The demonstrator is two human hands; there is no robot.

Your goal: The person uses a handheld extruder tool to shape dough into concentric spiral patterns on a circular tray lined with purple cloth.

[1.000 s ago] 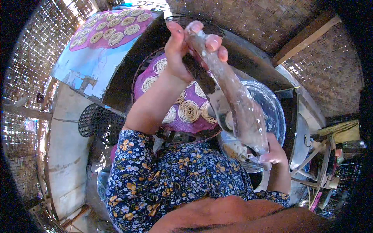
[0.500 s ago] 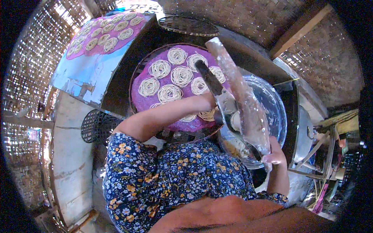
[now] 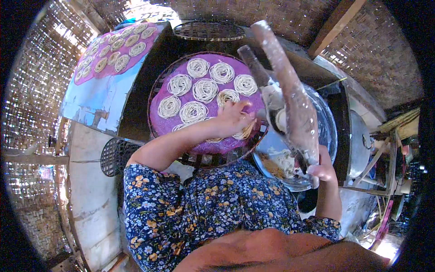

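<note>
My right hand (image 3: 322, 168) is closed around the lower ends of a dough-smeared wooden hand press (image 3: 295, 99), which slants up over a basin. The press has two long wooden arms, with a pale round part between them. My left hand (image 3: 236, 119) reaches across a round tray (image 3: 153, 119) lined with purple cloth (image 3: 161, 124). Its fingers are apart, and the fingertips are at a coil of dough strands (image 3: 228, 96). Several pale coils (image 3: 205, 90) lie on the cloth. Another coil (image 3: 245, 132) is partly hidden under my left hand.
The basin (image 3: 334, 136) at the right holds white dough (image 3: 285, 161) and brownish crumbs. At far left, a pale blue board (image 3: 90, 102) carries more coils on pink cloth. A woven tray (image 3: 209, 31) lies at the back, a dark open-weave basket (image 3: 118, 156) at the left.
My left hand has come out from behind the press and moved left over the tray's coils. The press has tipped slightly upward in my right hand. The view has shifted a little.
</note>
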